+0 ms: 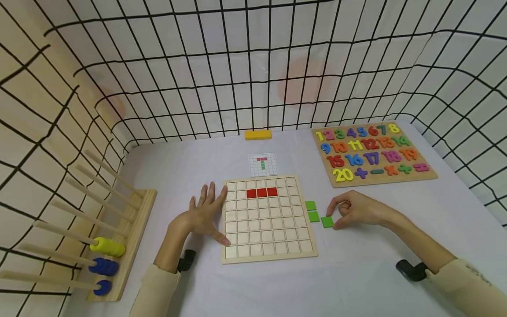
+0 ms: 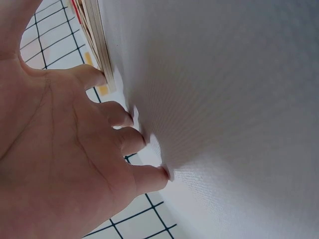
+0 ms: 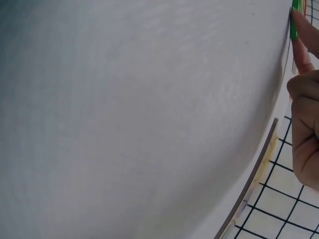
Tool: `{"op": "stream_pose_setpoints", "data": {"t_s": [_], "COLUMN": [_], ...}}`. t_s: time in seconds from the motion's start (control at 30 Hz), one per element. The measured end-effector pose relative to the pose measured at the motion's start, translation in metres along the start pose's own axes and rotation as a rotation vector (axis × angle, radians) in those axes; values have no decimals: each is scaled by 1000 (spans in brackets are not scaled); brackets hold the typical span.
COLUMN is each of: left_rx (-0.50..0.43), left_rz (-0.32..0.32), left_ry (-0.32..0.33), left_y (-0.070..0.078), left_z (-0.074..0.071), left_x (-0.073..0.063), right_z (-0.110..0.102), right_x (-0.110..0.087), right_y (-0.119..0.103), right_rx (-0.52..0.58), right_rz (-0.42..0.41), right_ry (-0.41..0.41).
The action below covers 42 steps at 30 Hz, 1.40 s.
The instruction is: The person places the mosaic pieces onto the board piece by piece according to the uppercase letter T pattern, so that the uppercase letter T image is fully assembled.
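A wooden grid board (image 1: 269, 259) lies flat on the white cloth, with three red square tiles (image 1: 262, 193) side by side in its second row. My left hand (image 1: 203, 215) spreads its fingers along the board's left side, thumb at the lower edge and index fingertip near the upper corner. In the left wrist view its other fingertips (image 2: 165, 174) rest on the cloth. My right hand (image 1: 358, 209) pinches a green square tile (image 1: 327, 222) between thumb and index finger, low over the cloth. Two more green tiles (image 1: 313, 216) lie against the board's right edge.
Behind the board are a pattern card (image 1: 269, 171) showing a red and green T and a yellow block (image 1: 258, 135). A number puzzle board (image 1: 366, 179) lies back right. A wooden peg rack (image 1: 134, 237) with beads stands left. Black wire mesh (image 1: 247, 70) encloses the table.
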<state>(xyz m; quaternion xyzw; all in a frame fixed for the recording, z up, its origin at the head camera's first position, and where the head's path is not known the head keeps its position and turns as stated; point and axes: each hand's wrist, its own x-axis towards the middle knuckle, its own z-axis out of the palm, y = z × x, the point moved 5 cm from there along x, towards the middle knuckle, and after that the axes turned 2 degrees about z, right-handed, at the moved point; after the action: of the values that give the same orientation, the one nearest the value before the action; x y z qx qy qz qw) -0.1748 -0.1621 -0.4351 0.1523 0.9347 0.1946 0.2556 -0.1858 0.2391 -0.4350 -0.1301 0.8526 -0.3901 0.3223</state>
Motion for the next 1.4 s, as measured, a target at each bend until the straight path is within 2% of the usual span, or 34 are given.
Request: {"op": "stream_pose_setpoints", "data": {"t_s": [0.33, 0.57, 0.7, 0.9, 1.13, 1.4], "left_rx": [-3, -6, -2, 4, 3, 6], "left_rz": [1, 2, 1, 1, -5, -12], "left_ry": [2, 5, 2, 1, -3, 0], "left_y": [0, 0, -1, 0, 0, 1], "left_z": [0, 0, 0, -1, -1, -2], "left_x": [0, -1, -1, -1, -1, -1], "right_z": [-2, -5, 4, 24, 46, 60], "right_x": [1, 6, 20, 54, 89, 102], "right_y": [-5, -25, -50, -83, -104, -119], "right_rx": [-114, -174, -189, -202, -154, -197], "right_rz": [-94, -126, -123, -149, -137, -96], "right_ry": [53, 175, 184, 187, 191, 193]}}
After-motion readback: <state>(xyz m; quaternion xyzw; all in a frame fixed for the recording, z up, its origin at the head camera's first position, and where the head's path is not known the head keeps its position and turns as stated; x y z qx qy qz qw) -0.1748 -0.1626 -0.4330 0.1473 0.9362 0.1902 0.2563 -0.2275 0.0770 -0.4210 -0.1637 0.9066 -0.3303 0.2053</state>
